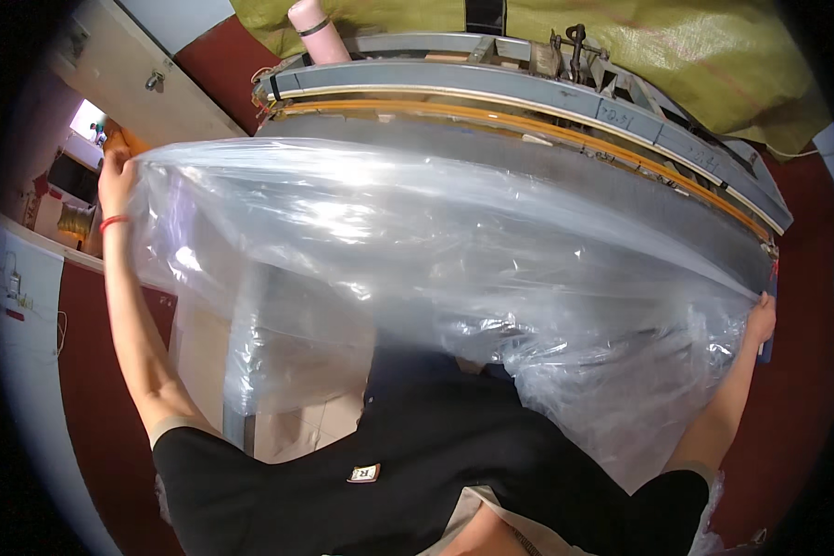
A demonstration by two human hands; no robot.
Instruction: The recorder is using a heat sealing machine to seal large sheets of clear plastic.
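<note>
A large sheet of clear plastic film [389, 218] is stretched between my two widely spread hands. My left hand [118, 176], with a red band at the wrist, grips the film's upper left corner with closed fingers. At the far right, my right hand [761, 320] pinches the opposite end of the same edge. The upper edge is gathered into taut, shiny folds, while the rest hangs crumpled toward my body. Under the film lies a long grey work surface [380, 132], partly seen through it.
Behind the work surface runs a long grey metal beam [491, 83] with an orange strip [435, 109] along it. A pink bottle [317, 32] stands at its left end. Yellow-green sheeting [695, 56] hangs at the back. A door [144, 69] is at the upper left.
</note>
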